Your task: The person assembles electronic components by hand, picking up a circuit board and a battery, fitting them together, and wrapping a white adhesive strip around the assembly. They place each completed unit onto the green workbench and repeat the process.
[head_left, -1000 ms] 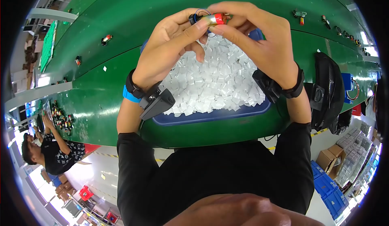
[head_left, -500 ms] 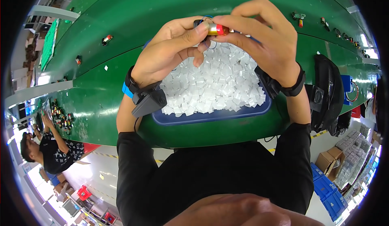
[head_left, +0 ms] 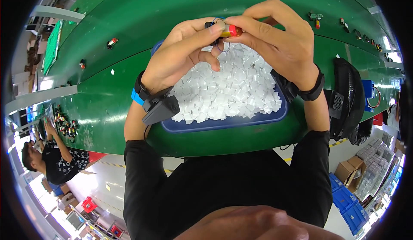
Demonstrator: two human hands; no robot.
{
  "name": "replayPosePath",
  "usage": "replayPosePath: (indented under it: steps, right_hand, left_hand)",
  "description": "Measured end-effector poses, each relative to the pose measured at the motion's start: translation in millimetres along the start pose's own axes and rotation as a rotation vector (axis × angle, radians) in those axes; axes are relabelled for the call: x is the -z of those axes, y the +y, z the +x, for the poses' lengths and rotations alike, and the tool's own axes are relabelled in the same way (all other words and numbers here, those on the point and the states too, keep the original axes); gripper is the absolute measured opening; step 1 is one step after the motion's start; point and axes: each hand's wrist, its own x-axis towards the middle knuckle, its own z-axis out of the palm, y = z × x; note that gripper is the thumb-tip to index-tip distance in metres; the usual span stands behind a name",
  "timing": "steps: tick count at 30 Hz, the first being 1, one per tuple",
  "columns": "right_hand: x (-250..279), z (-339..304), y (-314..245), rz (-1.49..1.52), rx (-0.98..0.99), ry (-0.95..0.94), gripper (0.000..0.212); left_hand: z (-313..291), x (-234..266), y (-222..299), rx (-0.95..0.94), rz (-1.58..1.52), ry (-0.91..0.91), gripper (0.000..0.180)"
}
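Operator: position of the component?

Technician: upper centre of the frame; a small cylindrical part with a red end (head_left: 229, 30) sits pinched between both hands, above the blue tray (head_left: 223, 124) of white plastic squares (head_left: 228, 89); thin wire loops (head_left: 221, 46) hang beneath it.

Operator: grip state?

Technician: left hand (head_left: 183, 55) closed narrowly on the dark end; right hand (head_left: 279, 42) closed narrowly on the red end.

Operator: handling?

Technician: judged light and rigid in the body, with a smooth casing that may slip; leads appear fragile, so hold the barrel, not the wires.
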Motion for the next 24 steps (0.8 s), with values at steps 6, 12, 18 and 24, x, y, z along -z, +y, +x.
replayPosePath:
  steps: [6,12,18,24]
  right_hand:
    - [-3,-8,-6,0.02,-0.075,-0.106,0.036]
    - [2,-3,20,0.258,-0.34,-0.238,0.039]
    - [53,-92,212,-0.826,-0.948,-0.264,0.074]
    - [93,-191,300,-0.714,-1.418,-0.448,0.077]
  left_hand:
    - [-2,7,-2,-0.014,0.094,0.019,0.033]
    - [5,39,8,-0.017,0.255,0.068,0.036]
    - [24,164,-5,-0.159,0.788,0.499,0.035]
    - [18,175,3,-0.369,0.794,0.567,0.033]
